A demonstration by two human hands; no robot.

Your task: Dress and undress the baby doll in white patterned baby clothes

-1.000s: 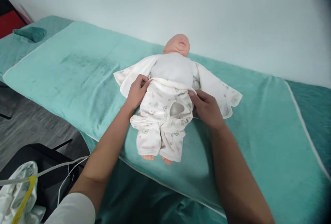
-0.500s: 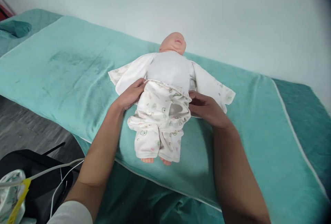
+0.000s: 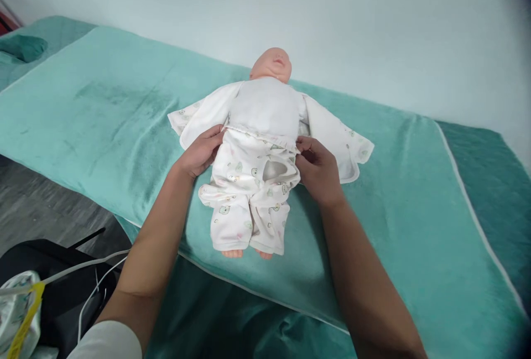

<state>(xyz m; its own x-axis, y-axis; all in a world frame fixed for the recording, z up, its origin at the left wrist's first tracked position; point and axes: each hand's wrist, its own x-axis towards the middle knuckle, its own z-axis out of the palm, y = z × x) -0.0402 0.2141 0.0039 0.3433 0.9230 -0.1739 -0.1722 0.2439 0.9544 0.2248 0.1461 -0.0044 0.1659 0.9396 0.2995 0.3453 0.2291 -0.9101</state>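
Note:
A baby doll [image 3: 271,64] lies on its back, head toward the wall and feet toward me. It wears patterned white pants [image 3: 243,165] with an elastic waistband and a hole at the crotch. A white top [image 3: 332,126] lies spread open under its arms and sides. My left hand [image 3: 203,150] grips the waistband at the doll's hip on the left of the view. On the other side my right hand [image 3: 317,168] pinches the waistband edge, its fingers curled. The pants bunch up around the knees, and the toes show below the cuffs.
A green velvety cover [image 3: 124,99] spreads over the bed along a pale wall [image 3: 352,27]. At lower left stands a black chair [image 3: 62,315] with a patterned white bundle [image 3: 19,309] and a yellow strip. White cables [image 3: 95,262] run near my left forearm.
My right hand has moved slightly left and now pinches the waistband. The waistband sits a bit straighter, and the view has shifted slightly.

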